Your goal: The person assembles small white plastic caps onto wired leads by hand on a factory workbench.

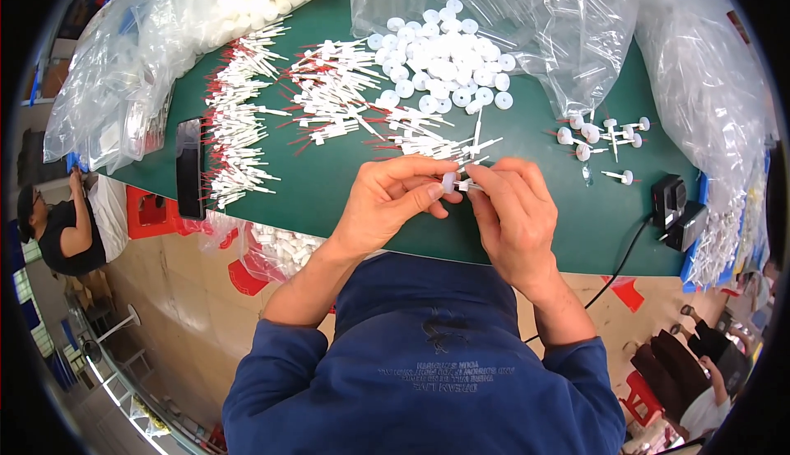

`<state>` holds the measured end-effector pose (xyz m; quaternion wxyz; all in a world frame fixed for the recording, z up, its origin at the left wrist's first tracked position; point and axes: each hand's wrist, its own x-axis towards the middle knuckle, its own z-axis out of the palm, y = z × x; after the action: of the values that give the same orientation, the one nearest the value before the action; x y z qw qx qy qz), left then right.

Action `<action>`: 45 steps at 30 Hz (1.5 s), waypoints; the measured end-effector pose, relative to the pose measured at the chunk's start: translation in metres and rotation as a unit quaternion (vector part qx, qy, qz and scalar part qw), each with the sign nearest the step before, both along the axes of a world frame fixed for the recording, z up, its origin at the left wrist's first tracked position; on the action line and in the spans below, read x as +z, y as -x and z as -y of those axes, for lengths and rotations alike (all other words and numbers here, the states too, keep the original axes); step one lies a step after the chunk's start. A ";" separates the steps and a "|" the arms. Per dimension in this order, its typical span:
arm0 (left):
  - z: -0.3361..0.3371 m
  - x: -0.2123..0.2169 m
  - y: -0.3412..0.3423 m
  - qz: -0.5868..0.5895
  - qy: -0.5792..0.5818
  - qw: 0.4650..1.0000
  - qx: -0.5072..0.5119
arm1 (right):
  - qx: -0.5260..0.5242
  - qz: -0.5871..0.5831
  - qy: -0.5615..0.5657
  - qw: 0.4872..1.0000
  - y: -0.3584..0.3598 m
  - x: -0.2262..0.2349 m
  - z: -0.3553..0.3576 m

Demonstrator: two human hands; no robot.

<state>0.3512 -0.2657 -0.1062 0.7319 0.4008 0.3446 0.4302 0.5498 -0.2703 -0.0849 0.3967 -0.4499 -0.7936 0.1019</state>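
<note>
Over the table's near edge, my left hand (pixel 387 200) pinches a small white round cap (pixel 449 182) between thumb and fingertips. From the right, my right hand (pixel 514 212) grips a thin white plastic stem (pixel 471 185) that meets the cap's side. Whether the stem sits inside the cap, I cannot tell. Just beyond my fingers lie loose white stems with red tips (pixel 420 130). Farther off is a heap of white round caps (pixel 444 64) with centre holes. Several capped stems (pixel 591 132) lie to the right.
A green table (pixel 304 200) carries rows of red-tipped stems (pixel 243 118) and a black phone (pixel 190 169) at left. Clear plastic bags (pixel 568 27) line the far side. A black cabled device (pixel 671 200) stands near the right edge. Other people (pixel 74 225) are at the sides.
</note>
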 end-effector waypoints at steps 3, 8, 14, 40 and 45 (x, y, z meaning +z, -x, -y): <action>0.000 -0.002 -0.001 0.012 0.012 1.000 -0.002 | -0.004 0.004 0.024 1.000 -0.002 -0.002 0.001; 0.001 -0.005 -0.004 0.004 -0.005 1.000 0.003 | -0.002 -0.005 0.025 1.000 0.001 -0.001 0.000; 0.001 -0.010 -0.005 0.003 -0.031 0.999 0.012 | 0.001 -0.021 0.018 1.000 0.007 -0.001 0.002; -0.068 0.010 -0.016 -0.602 -0.401 0.686 0.084 | -0.020 0.143 0.011 0.989 -0.016 -0.016 -0.032; -0.070 0.008 -0.011 -0.564 -0.355 0.740 0.086 | -0.018 0.124 0.016 0.992 -0.019 -0.025 -0.035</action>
<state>0.3626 -0.1953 -0.0984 0.1679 0.7696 0.5497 0.2781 0.5686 -0.2348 -0.1104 0.2901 -0.4796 -0.8266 0.0506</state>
